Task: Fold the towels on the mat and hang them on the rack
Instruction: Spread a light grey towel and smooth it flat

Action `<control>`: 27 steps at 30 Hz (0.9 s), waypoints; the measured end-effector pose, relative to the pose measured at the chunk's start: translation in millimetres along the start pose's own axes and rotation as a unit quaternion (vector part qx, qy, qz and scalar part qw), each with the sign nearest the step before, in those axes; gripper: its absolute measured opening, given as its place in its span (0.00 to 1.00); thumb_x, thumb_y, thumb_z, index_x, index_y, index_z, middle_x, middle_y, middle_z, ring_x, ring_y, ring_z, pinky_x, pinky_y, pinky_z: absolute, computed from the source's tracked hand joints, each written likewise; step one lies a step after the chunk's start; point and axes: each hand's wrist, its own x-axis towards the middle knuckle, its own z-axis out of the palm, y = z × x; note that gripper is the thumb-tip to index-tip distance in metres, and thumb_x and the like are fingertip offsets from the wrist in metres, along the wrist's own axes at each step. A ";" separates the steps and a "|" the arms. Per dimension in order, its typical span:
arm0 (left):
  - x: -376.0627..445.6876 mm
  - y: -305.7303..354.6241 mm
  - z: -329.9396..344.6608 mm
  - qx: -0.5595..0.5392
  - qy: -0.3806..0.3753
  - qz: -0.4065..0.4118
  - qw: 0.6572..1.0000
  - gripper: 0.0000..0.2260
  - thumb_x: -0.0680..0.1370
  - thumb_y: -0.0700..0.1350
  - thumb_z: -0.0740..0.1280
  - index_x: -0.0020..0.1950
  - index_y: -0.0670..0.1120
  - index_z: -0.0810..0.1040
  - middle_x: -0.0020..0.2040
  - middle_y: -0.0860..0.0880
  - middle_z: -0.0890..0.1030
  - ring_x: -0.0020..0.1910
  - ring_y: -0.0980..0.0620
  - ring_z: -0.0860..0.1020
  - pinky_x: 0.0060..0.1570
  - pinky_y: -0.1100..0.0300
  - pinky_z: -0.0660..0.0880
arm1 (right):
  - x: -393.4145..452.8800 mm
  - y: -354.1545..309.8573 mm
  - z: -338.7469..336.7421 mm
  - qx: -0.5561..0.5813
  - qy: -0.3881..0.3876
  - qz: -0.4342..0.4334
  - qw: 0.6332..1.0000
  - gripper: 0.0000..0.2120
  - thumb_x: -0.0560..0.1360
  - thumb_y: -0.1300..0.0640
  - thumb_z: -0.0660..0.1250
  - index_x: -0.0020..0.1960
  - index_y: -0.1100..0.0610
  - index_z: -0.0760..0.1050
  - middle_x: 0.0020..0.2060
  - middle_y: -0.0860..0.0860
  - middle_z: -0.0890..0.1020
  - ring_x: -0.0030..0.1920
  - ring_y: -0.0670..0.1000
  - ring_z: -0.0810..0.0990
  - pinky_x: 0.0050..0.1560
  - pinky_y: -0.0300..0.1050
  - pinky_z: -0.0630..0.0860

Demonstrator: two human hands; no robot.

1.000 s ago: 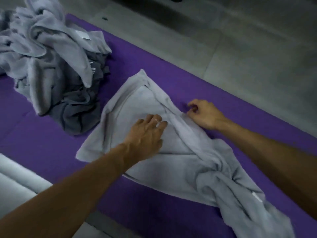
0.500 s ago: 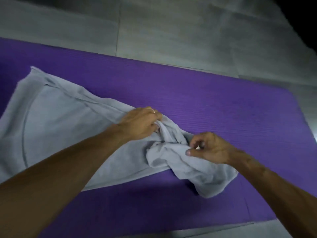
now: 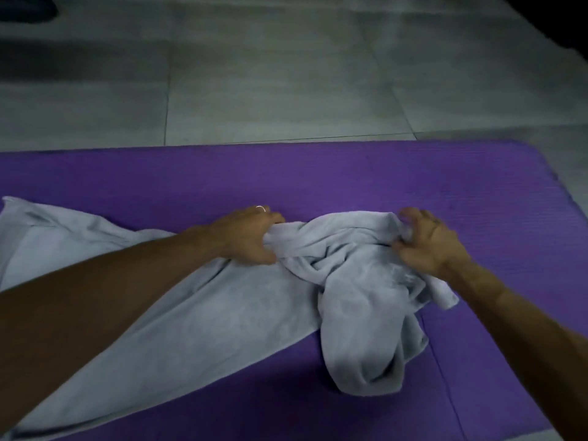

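Note:
A light grey towel (image 3: 197, 316) lies across the purple mat (image 3: 350, 176). Its left part is spread flat; its right end is bunched and twisted into a lump. My left hand (image 3: 251, 237) grips a fold of the towel at the far edge of the bunch, fingers curled into the cloth. My right hand (image 3: 429, 243) pinches the towel's right far corner, with its fingers curled around the fabric. No rack is in view.
Grey floor tiles (image 3: 280, 90) stretch beyond the mat's far edge. The mat's rounded right end (image 3: 547, 173) is near the frame's right side. A dark shape (image 3: 25, 7) sits at the top left corner.
The view has swung right, so the pile of other towels is out of frame. Both hands have shifted along the towel to its bunched right end and moved apart, drawing the cloth between them.

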 end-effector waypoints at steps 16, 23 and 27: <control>97.0 44.0 8.8 -0.001 0.188 -0.221 0.957 0.28 0.73 0.50 0.70 0.72 0.47 0.68 0.68 0.42 0.69 0.68 0.40 0.67 0.68 0.47 0.64 | 114.6 -7.8 -37.7 -0.077 0.117 -0.078 0.987 0.26 0.75 0.48 0.66 0.70 0.55 0.66 0.66 0.58 0.68 0.66 0.61 0.66 0.62 0.59 0.66; 13.0 117.2 88.8 -0.044 0.348 -0.033 0.936 0.18 0.73 0.47 0.60 0.61 0.42 0.75 0.61 0.41 0.75 0.61 0.41 0.74 0.60 0.49 0.71 | -3.2 34.8 18.2 0.112 0.079 -0.228 0.964 0.16 0.72 0.39 0.63 0.44 0.51 0.74 0.42 0.48 0.76 0.44 0.52 0.76 0.46 0.51 0.75; -28.8 142.1 113.2 -0.077 0.273 -0.068 0.956 0.20 0.71 0.53 0.65 0.60 0.46 0.73 0.55 0.47 0.78 0.54 0.45 0.76 0.54 0.50 0.74 | -64.9 44.7 25.0 0.029 -0.095 -0.249 0.963 0.38 0.62 0.27 0.65 0.66 0.44 0.65 0.59 0.43 0.71 0.57 0.46 0.71 0.57 0.47 0.72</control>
